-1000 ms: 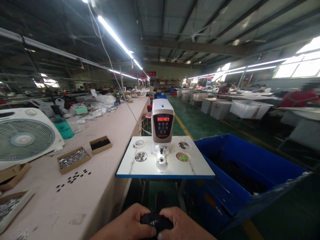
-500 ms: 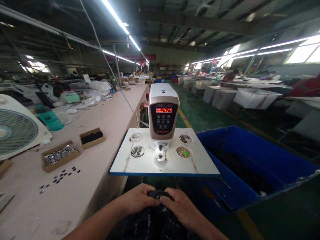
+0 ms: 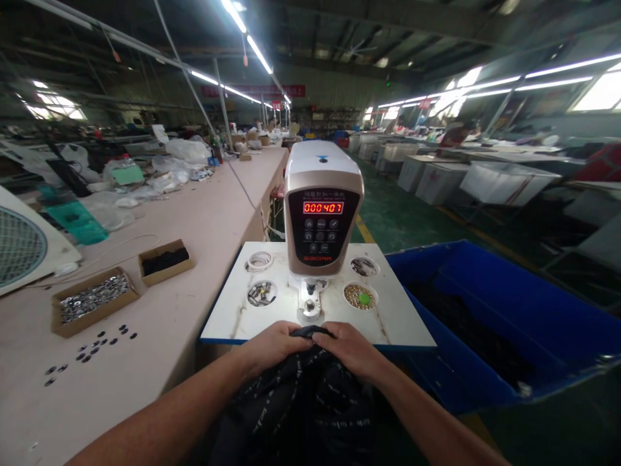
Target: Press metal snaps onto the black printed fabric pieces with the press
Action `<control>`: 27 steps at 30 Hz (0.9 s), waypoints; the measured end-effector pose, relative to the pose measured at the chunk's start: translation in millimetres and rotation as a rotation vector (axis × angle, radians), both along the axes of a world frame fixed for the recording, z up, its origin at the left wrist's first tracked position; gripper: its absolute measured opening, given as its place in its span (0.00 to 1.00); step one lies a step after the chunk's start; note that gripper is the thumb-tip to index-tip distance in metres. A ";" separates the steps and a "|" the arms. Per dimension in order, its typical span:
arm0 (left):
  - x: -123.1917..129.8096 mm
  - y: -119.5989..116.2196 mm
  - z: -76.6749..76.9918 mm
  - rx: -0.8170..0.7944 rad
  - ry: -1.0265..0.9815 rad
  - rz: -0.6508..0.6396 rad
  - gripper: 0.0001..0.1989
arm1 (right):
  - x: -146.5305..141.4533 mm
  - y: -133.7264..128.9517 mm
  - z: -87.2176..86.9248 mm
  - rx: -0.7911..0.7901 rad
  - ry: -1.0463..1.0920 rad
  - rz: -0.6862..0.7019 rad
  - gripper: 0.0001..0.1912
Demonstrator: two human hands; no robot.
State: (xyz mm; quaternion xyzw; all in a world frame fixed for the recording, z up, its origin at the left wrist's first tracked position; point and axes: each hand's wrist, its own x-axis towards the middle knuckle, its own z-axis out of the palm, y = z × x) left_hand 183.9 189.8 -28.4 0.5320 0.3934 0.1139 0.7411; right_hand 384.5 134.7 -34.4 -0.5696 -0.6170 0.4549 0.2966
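Observation:
Black fabric with small white lettering (image 3: 310,395) hangs from both hands at the front edge of the white machine table (image 3: 281,323). My left hand (image 3: 274,346) pinches its upper edge from the left, and my right hand (image 3: 349,346) grips the same edge from the right, with the thumbs close together. Just beyond the fingers stands a press machine (image 3: 323,207) with a red display reading 000407. Its small lower die (image 3: 309,307) is uncovered, a little past the fabric's edge.
Round cups in the table hold metal parts (image 3: 262,294) and gold pieces (image 3: 359,296). On the left bench (image 3: 213,220) are a box of metal rings (image 3: 94,298), a box of black pieces (image 3: 165,260), loose discs and a fan (image 3: 24,239). A blue bin (image 3: 466,259) stands right.
Both hands have moved forward and up with the fabric, from below the table's front edge to over it. The machine looks nearer.

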 end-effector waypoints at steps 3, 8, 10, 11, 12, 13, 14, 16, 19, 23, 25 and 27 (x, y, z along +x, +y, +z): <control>11.1 26.1 5.0 0.068 0.022 0.004 0.15 | 8.0 28.3 0.8 0.045 -0.086 -0.055 0.17; 25.5 62.0 10.5 0.180 0.086 -0.008 0.11 | 17.2 63.1 2.4 0.082 -0.220 -0.115 0.18; 28.2 70.1 9.4 0.208 0.110 -0.013 0.11 | 18.4 70.9 2.7 0.103 -0.250 -0.111 0.17; 28.9 73.0 8.1 0.215 0.121 -0.015 0.12 | 18.4 73.7 2.8 0.104 -0.264 -0.115 0.17; 29.2 75.5 6.4 0.221 0.131 -0.017 0.13 | 18.1 75.9 2.8 0.099 -0.277 -0.123 0.17; 29.2 77.7 4.4 0.228 0.140 -0.018 0.14 | 17.7 77.7 2.7 0.090 -0.287 -0.130 0.17; 29.1 79.8 2.2 0.237 0.149 -0.017 0.15 | 17.2 79.2 2.4 0.080 -0.294 -0.135 0.17; 28.4 83.9 -1.8 0.255 0.162 -0.014 0.15 | 16.6 81.8 1.5 0.071 -0.295 -0.135 0.16; 27.3 90.0 -6.1 0.276 0.165 -0.010 0.14 | 16.5 86.0 -1.1 0.083 -0.267 -0.127 0.16; 26.7 95.7 -8.2 0.285 0.158 0.000 0.14 | 17.0 92.2 -5.6 0.142 -0.216 -0.120 0.14; 27.0 97.1 -8.9 0.274 0.154 0.003 0.15 | 17.4 94.4 -7.1 0.153 -0.211 -0.119 0.13; 27.5 97.9 -9.6 0.260 0.154 0.005 0.16 | 17.9 95.9 -7.8 0.156 -0.214 -0.121 0.13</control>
